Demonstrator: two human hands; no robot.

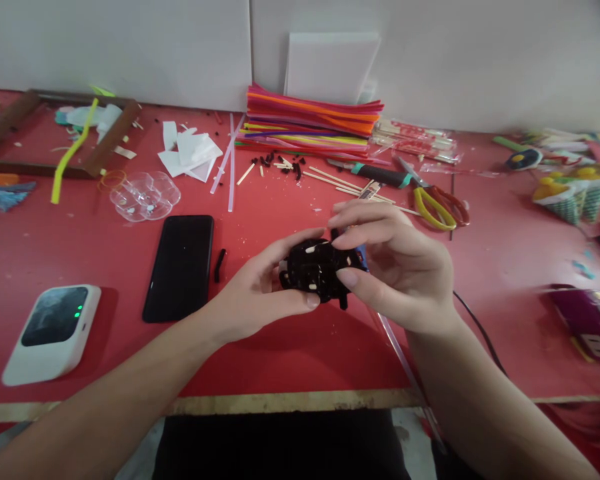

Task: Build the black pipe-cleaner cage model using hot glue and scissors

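Between my two hands, above the red table, is a small black rounded object (313, 270) with pale stick ends showing in it and black stubs at its edges. My left hand (267, 287) grips its left side, thumb in front and fingers behind. On the right side, my right hand (400, 267) pinches it with thumb and fingertips. A bit of blue shows behind the object by the right fingers. Just left of my left hand lies a short black piece (220, 265), beside a black phone (180, 267).
Behind my hands are scissors (440, 203), a utility knife (380, 175), thin wooden sticks (340, 183) and a bundle of coloured fuzzy strips (310, 123). To the left are a clear plastic tray (147, 195), paper pieces (193, 153), a white device (53, 333) and a brown frame (113, 137).
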